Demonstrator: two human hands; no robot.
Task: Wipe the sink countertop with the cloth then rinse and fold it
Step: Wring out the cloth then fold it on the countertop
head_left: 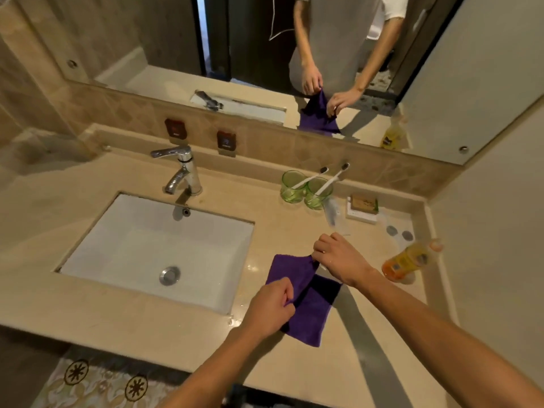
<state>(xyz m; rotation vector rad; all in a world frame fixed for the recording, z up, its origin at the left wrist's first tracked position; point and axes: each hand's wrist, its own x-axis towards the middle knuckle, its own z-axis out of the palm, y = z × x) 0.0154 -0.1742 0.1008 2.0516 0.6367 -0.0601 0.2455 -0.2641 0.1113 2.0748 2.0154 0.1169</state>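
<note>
The left hand [272, 304] is curled into a loose fist and pinches the near edge of a purple terry cloth [306, 298], while the right hand [338, 257], fingers bent, pinches the cloth's far corner. Between the two hands the upper layer of the cloth is lifted and drawn taut; the lower layer lies flat on the beige stone countertop [294, 363], just right of the left hand and below the right one. It looks partly folded, though the shadow under the raised flap makes the exact layering hard to read.

Left of both hands sits the white rectangular sink basin [132, 245] with a chrome faucet [182, 169] at its far side. Beyond the right hand stand two green glass tumblers [306, 188], each holding a white toothbrush [329, 178]. To the right of the right hand an orange plastic bottle [409, 260] stands, blurred. A wall mirror [294, 54] ahead reflects the hands and cloth.
</note>
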